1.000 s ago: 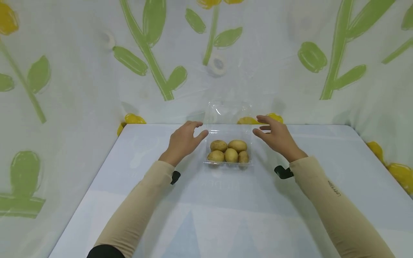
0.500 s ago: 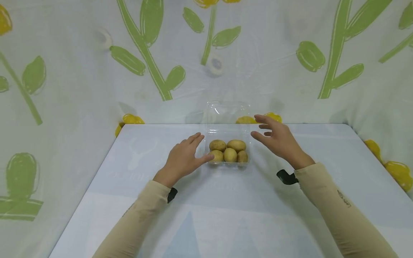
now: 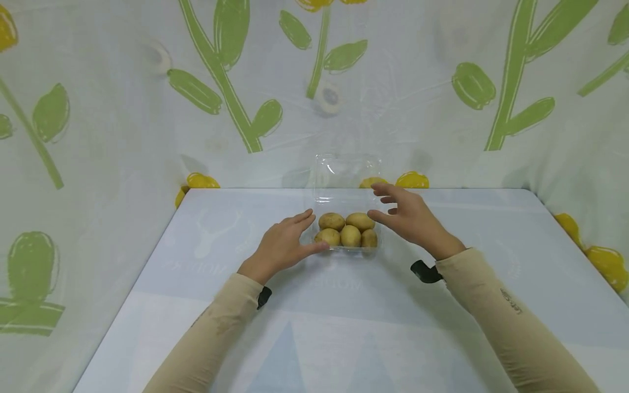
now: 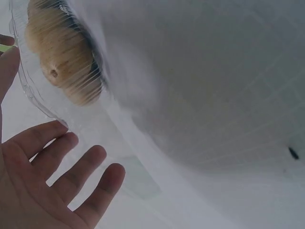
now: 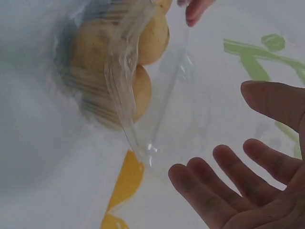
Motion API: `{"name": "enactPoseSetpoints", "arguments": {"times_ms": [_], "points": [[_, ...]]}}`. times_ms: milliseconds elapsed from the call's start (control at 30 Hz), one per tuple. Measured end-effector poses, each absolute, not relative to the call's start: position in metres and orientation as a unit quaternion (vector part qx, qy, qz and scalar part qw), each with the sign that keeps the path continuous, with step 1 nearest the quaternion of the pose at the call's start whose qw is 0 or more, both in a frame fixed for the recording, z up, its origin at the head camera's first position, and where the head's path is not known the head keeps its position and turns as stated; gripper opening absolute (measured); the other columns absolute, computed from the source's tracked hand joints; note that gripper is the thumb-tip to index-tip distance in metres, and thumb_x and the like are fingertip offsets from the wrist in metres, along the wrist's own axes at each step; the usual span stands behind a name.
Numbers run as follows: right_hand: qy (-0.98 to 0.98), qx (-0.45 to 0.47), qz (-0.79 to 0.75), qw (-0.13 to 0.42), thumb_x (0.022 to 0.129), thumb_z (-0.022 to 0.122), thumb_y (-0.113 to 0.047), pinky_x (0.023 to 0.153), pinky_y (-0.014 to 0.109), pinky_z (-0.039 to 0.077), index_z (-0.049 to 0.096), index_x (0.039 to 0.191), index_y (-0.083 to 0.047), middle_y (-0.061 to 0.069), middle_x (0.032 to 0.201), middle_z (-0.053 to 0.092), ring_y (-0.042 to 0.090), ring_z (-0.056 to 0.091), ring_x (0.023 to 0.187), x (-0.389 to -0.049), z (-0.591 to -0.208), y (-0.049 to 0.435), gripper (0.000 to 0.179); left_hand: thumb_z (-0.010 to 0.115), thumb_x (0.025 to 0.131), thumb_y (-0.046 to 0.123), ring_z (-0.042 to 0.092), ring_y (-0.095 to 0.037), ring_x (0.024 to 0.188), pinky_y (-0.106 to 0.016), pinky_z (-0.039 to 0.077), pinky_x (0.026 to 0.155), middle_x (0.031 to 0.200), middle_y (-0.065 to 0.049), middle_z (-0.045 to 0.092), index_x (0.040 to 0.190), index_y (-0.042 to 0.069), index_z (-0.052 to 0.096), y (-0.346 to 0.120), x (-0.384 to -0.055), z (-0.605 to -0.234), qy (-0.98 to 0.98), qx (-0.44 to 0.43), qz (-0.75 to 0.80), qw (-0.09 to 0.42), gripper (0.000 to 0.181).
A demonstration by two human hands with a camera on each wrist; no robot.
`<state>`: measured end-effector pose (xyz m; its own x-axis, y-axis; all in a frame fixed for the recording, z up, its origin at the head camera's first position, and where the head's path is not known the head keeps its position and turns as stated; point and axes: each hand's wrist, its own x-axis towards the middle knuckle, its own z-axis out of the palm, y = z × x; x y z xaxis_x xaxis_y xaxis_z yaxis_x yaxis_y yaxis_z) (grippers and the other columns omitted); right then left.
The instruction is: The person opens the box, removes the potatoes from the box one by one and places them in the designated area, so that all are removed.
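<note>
Wrist-view edges crop both hands (image 4: 33, 191) (image 5: 269, 210) and the potatoes (image 4: 62, 52) — the sleeve lettering (image 3: 511, 301) is too small to read clearly.

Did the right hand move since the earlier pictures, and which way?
Yes: in the head view, the right hand has shifted leftward and slightly down the picture, farther from the table's far right corner.

Free room above the potatoes (image 3: 351, 236); raised lid (image 3: 346, 173) behind.
</note>
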<state>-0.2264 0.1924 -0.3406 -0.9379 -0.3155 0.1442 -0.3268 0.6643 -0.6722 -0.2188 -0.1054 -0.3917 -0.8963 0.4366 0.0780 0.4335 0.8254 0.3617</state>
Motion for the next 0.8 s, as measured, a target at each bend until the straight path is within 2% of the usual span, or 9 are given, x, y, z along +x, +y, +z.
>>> {"name": "enactPoseSetpoints", "arguments": {"times_ms": [167, 400, 633, 800], "points": [[-0.913, 0.196, 0.357, -0.015, 0.094, 0.076, -0.024, 0.097, 0.049, 0.053, 0.052, 0.145, -0.007, 0.011, 0.144, 0.057, 0.035, 0.06, 0.122, -0.228, -0.347, 0.179, 0.059, 0.065, 0.085, 0.071, 0.045, -0.028, 0.141, -0.048, 0.042, 0.11, 0.16, 0.004, 0.039, 0.15, 0.012, 0.05, -0.105, -0.22, -0.391, 0.956, 0.218, 0.197, 0.015, 0.089], [-0.914, 0.206, 0.345, -0.053, 0.092, 0.077, -0.021, 0.09, 0.046, 0.057, 0.059, 0.139, -0.006, 0.015, 0.134, 0.064, 0.034, 0.067, 0.112, -0.23, -0.354, 0.161, 0.053, 0.065, 0.084, 0.073, 0.046, -0.028, 0.14, -0.047, 0.042, 0.11, 0.16, 0.005, 0.039, 0.15, 0.013, 0.05, -0.103, -0.221, -0.389, 0.958, 0.208, 0.195, 0.027, 0.09], [-0.919, 0.2, 0.325, -0.1, 0.093, 0.075, -0.025, 0.092, 0.044, 0.056, 0.066, 0.13, -0.003, 0.016, 0.129, 0.066, 0.031, 0.069, 0.109, -0.234, -0.356, 0.146, 0.044, 0.066, 0.085, 0.072, 0.047, -0.029, 0.139, -0.047, 0.043, 0.11, 0.159, 0.003, 0.041, 0.149, 0.012, 0.052, -0.102, -0.221, -0.388, 0.958, 0.209, 0.194, 0.025, 0.089], [-0.928, 0.198, 0.296, -0.111, 0.091, 0.074, -0.024, 0.096, 0.045, 0.053, 0.068, 0.126, -0.001, 0.015, 0.123, 0.069, 0.029, 0.066, 0.109, -0.236, -0.358, 0.14, 0.042, 0.067, 0.085, 0.071, 0.047, -0.028, 0.139, -0.048, 0.042, 0.11, 0.158, 0.002, 0.042, 0.147, 0.011, 0.054, -0.103, -0.22, -0.386, 0.958, 0.209, 0.194, 0.025, 0.087]]}}
